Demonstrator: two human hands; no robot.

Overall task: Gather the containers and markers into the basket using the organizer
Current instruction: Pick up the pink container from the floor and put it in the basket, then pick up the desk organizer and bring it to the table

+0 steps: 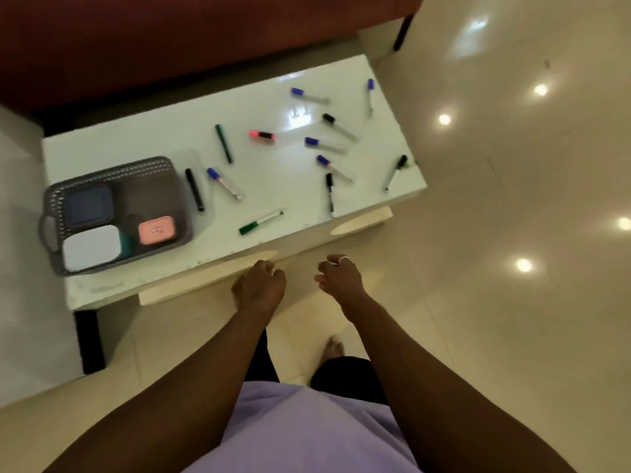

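A grey perforated basket [150,169] rests at the left end of the white table [280,196]. Inside it lie a dark blue container [89,206], a white container [91,247] and a small pink container [157,230]. Several markers are scattered over the table: a green one [260,222] near the front edge, a black one [194,189] beside the basket, a pink highlighter [262,135], and blue-capped ones such as [224,183]. My left hand [259,285] and my right hand [338,274] hover in front of the table's near edge, fingers curled, holding nothing.
A dark red sofa [170,39] stands behind the table. Glossy beige floor tiles [512,233] spread to the right, with ceiling light reflections. My foot [333,348] is on the floor below the hands.
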